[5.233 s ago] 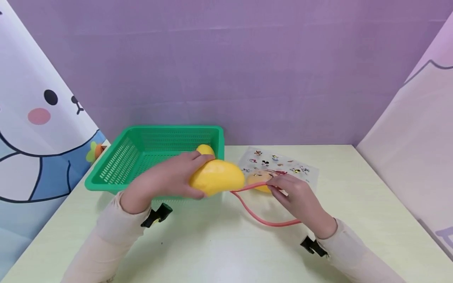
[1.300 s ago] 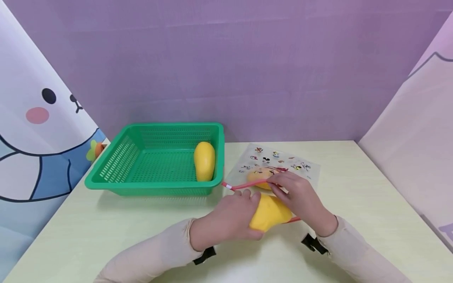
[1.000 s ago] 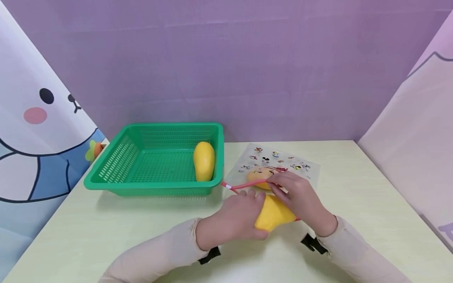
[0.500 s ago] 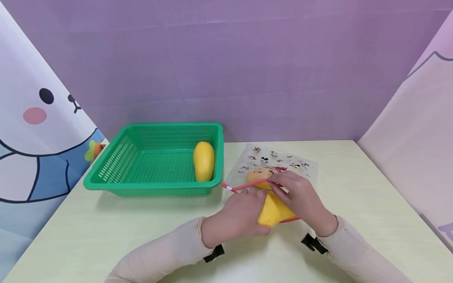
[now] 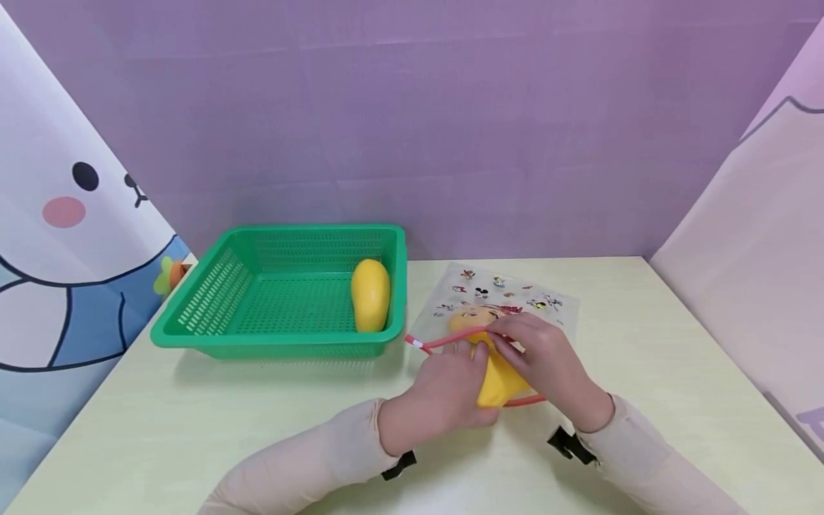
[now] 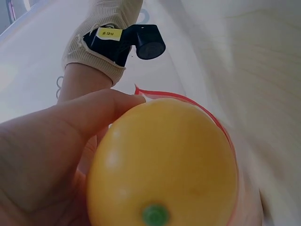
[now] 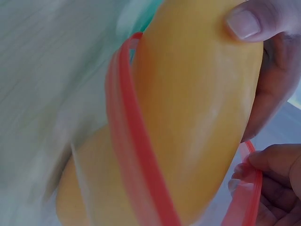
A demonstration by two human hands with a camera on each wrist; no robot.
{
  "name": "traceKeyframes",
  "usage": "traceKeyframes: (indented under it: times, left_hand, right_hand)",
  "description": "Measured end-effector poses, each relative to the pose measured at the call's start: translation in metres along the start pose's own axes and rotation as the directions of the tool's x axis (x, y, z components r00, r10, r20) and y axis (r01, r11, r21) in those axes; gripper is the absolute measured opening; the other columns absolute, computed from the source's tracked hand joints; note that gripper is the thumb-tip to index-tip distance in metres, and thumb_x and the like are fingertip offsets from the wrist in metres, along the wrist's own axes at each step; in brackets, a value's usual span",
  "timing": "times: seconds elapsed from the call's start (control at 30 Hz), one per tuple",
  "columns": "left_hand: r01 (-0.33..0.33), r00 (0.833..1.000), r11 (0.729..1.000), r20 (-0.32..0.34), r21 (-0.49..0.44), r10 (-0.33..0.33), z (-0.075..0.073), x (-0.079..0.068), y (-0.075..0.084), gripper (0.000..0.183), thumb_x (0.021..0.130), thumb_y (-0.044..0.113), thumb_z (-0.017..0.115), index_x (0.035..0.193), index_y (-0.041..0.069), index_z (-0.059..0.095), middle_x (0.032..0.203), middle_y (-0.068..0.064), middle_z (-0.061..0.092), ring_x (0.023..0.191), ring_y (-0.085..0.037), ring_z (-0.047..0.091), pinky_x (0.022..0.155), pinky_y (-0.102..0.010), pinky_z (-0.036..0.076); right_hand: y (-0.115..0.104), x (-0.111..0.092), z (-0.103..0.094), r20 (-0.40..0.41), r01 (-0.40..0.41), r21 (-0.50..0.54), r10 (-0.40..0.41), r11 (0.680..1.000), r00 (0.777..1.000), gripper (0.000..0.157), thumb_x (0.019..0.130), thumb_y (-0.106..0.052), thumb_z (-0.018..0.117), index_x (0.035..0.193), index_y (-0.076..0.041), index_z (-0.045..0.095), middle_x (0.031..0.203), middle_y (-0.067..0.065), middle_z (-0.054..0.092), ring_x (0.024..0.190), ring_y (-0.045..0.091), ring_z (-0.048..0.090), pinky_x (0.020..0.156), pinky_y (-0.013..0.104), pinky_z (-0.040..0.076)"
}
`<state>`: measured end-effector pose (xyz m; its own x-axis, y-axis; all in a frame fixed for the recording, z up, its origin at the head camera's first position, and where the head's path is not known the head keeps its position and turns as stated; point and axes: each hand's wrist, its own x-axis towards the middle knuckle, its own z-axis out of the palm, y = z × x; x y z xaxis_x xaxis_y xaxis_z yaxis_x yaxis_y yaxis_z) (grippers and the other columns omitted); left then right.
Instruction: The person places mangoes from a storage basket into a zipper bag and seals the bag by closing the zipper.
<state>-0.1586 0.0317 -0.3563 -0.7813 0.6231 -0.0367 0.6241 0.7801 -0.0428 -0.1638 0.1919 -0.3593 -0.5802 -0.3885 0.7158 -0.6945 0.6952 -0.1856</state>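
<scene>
Yellow mango (image 5: 501, 380), gripped by the left hand (image 5: 444, 390), sits partway inside a clear bag (image 5: 524, 286) whose red edge (image 5: 455, 336) the right hand (image 5: 543, 357) pinches; beyond the hands lies a bagged mango (image 5: 468, 319), left of them a green basket (image 5: 280, 340).

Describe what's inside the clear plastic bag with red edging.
Through the bag, one smooth yellow oval fruit shows, partly covered. A second yellow fruit, in the left hand, is partway in; fingers cover its far end.
</scene>
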Motion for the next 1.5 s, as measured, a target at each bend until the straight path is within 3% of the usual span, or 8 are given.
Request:
traceKeyframes:
  times: [0.7,0.93,1.1,1.5]
  left_hand:
    - [0.051,0.997,0.986,-0.072,0.162,-0.039,0.005,0.004,0.005,0.085,0.077,0.066,0.060,0.139,0.011,0.041,0.115,-0.007,0.055,0.094,-0.018,0.055,0.056,-0.024,0.052]
    - [0.043,0.998,0.980,-0.055,0.196,-0.032,0.009,0.006,0.005,0.088,0.077,0.068,0.058,0.142,0.012,0.038,0.120,-0.007,0.055,0.097,-0.018,0.055,0.056,-0.023,0.053]
    - [0.030,0.999,0.964,-0.041,0.263,-0.020,0.010,0.006,0.006,0.088,0.080,0.068,0.054,0.145,0.012,0.035,0.128,-0.007,0.051,0.103,-0.019,0.053,0.055,-0.022,0.052]
    - [0.024,0.996,0.932,-0.083,0.361,0.006,0.014,0.006,0.012,0.086,0.081,0.070,0.050,0.143,0.013,0.038,0.125,-0.007,0.053,0.101,-0.017,0.054,0.050,-0.021,0.049]
  right_hand:
    - [0.002,0.002,-0.001,-0.012,0.005,0.001,-0.005,1.000,1.000,0.026,0.066,0.007,0.079,0.089,-0.004,0.072,0.086,0.004,0.070,0.079,0.019,0.066,0.065,0.031,0.056]
    - [0.002,0.001,0.000,-0.014,-0.004,-0.005,0.004,1.000,1.000,0.026,0.066,0.007,0.079,0.088,-0.003,0.072,0.086,0.004,0.070,0.079,0.019,0.066,0.064,0.029,0.056]
    - [0.002,0.001,0.000,-0.030,-0.006,-0.014,0.006,1.000,1.000,0.026,0.066,0.008,0.079,0.088,-0.003,0.072,0.085,0.004,0.070,0.079,0.018,0.066,0.062,0.027,0.055]
    - [0.001,0.001,0.000,-0.018,-0.034,-0.019,0.034,0.999,0.999,0.025,0.067,0.006,0.080,0.089,-0.003,0.072,0.087,0.005,0.070,0.081,0.020,0.066,0.063,0.030,0.056]
